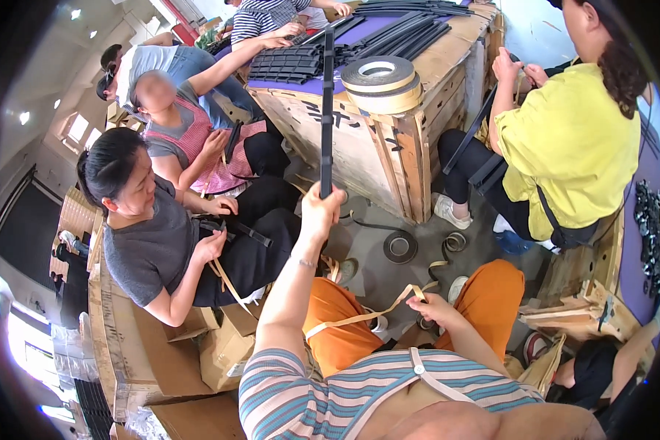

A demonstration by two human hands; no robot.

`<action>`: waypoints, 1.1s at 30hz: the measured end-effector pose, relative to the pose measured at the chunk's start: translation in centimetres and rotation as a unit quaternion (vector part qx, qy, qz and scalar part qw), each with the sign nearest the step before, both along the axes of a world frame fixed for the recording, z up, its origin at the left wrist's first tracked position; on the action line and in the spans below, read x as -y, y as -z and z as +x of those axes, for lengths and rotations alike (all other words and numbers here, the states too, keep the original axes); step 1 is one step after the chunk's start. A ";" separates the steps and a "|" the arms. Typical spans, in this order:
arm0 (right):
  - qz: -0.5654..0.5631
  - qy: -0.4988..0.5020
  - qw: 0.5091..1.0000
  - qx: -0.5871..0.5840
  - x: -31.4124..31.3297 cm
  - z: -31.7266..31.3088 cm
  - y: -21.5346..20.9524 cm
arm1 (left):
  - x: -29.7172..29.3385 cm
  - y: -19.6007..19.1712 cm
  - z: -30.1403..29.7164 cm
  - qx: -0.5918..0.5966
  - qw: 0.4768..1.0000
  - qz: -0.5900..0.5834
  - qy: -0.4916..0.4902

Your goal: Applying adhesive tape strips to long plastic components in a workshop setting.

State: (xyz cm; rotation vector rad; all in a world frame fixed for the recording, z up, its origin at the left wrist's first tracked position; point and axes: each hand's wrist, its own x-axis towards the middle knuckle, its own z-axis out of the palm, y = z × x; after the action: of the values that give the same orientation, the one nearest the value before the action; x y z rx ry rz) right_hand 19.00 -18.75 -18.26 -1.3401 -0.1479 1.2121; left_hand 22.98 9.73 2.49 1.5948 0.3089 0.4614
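My left hand (321, 209) is raised in front of me, its fingers closed around the lower end of a long, narrow black strip (328, 110). The strip points upward, away from me, and its far end overlaps the crate top in the picture. Lower down, over my orange trousers, my right hand (434, 311) pinches a tan tape (345, 322). That tape hangs in a loose curve across my lap toward my left thigh. Several black strips (290, 64) lie piled on the purple-covered crate ahead.
Large tape rolls (381, 99) are stacked on the wooden crate's (345, 139) near corner. A black tape roll (400, 247) and a smaller roll (455, 241) sit on the floor. Co-workers sit close on both sides, handling black strips. An open cardboard box (227, 348) stands at my left.
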 end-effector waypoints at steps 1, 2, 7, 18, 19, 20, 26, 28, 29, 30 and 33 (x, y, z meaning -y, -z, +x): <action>0.014 -0.002 1.000 -0.007 -0.2 0.1 0.3 | -0.8 -0.3 1.6 0.001 1.000 0.007 -0.007; 0.028 -0.003 1.000 -0.013 -0.4 0.1 0.6 | -1.6 -0.6 3.2 0.002 1.000 0.015 -0.014; 0.018 -0.024 1.000 0.006 -1.6 0.2 1.4 | -6.1 -2.2 12.1 0.025 0.999 0.040 -0.004; -0.023 -0.046 0.998 0.020 -3.9 1.1 -0.9 | -11.6 -7.6 30.0 -0.021 0.994 -0.103 0.041; -0.020 -0.054 0.998 0.031 -4.0 1.1 -1.0 | -11.4 -7.7 30.8 -0.014 0.994 -0.108 0.010; 0.000 -0.052 0.999 0.012 -4.1 0.8 0.1 | -11.2 -7.9 31.5 -0.008 0.993 -0.113 -0.021; 0.021 -0.011 1.000 0.011 -4.1 0.0 -1.2 | -13.5 -5.9 29.6 0.019 0.977 -0.131 -0.166; 0.023 0.006 0.995 -0.095 -4.1 0.3 -2.3 | -15.3 -2.3 25.3 0.097 0.954 0.202 -0.197; 0.063 0.044 0.989 -0.125 -3.8 0.9 -1.7 | -12.7 -0.5 22.7 0.053 0.978 0.176 -0.102; 0.103 0.081 0.979 -0.155 -3.4 1.5 -1.5 | -9.4 0.6 18.5 0.008 0.989 0.146 -0.008; 0.192 0.119 0.965 -0.136 -4.9 3.7 -7.5 | -2.9 3.8 4.6 -0.130 0.968 0.017 0.216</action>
State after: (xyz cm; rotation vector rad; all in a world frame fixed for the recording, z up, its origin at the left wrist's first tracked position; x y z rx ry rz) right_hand 22.69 -13.87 -10.73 -0.8199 -0.0218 1.0849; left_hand 27.61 12.64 -1.30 1.7008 0.1422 -0.0787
